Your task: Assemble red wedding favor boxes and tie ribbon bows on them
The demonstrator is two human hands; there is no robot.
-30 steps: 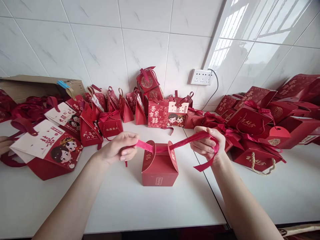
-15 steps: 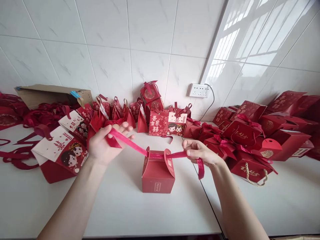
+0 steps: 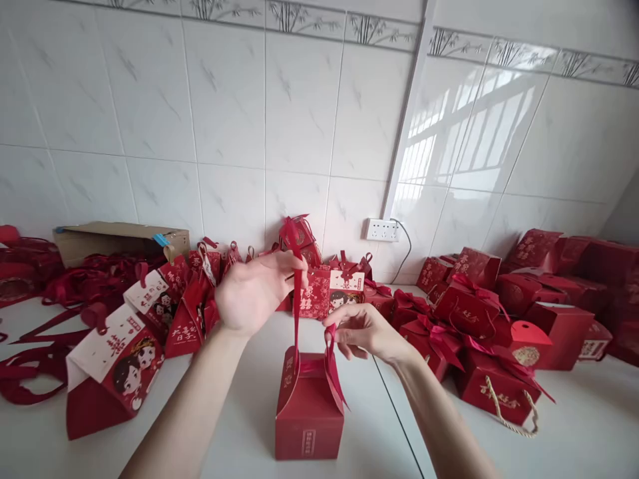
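A small red gift box (image 3: 309, 412) stands on the white table (image 3: 239, 439) in front of me, its two rounded top flaps upright. A red ribbon (image 3: 297, 313) runs through the flaps. My left hand (image 3: 257, 293) is raised above the box and pinches the ribbon's upper end, holding it taut and near vertical. My right hand (image 3: 364, 330) is just right of the flaps, fingers closed on the ribbon's other end close to the box top.
Several red gift boxes and bags (image 3: 469, 313) crowd the back and right of the table. A larger bag with cartoon figures (image 3: 120, 372) lies at left beside loose red ribbons (image 3: 30, 372). A cardboard box (image 3: 120, 239) and a wall socket (image 3: 381, 229) are behind.
My left hand has swung from the left to above the box, lifting its ribbon end upright. My right hand has moved in close to the flaps. The view has tilted up.
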